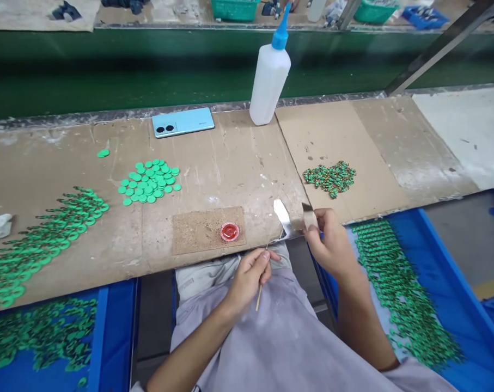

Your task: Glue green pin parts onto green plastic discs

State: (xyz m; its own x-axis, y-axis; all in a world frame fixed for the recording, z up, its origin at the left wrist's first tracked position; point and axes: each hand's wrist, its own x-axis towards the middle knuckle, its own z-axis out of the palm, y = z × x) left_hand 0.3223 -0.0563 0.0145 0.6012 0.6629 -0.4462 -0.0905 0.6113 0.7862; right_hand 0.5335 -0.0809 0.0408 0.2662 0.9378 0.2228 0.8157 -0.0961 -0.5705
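Observation:
My left hand pinches a thin wooden stick below the table's front edge. In my right hand, closed fingers grip a small flat beige piece with a dark upper edge. Just left of it, a shiny metal blade lies at the table edge. A small round dish of red liquid rests on a brown board, up and to the left of my left hand. Beyond my right hand lies a pile of small green and brown pieces.
Green discs and rows of green pieces lie on the left. A phone and a white bottle stand farther back. Blue trays with green pieces sit below the table on both sides.

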